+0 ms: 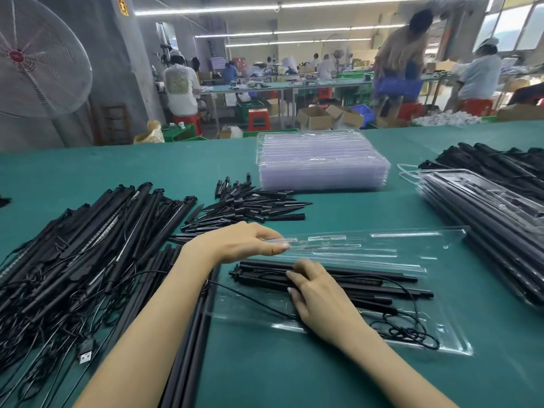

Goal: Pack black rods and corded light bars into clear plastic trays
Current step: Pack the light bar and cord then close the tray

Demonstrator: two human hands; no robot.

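Now I am packing at the green desk (294,378).
My left hand (235,242) is pinching the flimsy, slippery clear tray (368,245) by its rim; my right hand (318,295), fingers flat, is pressing stiff, light black rods (368,285) into it.

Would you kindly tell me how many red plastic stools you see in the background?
4 stools: one under the worker in white, one by the green crate, two at right. Another may hide under the table.
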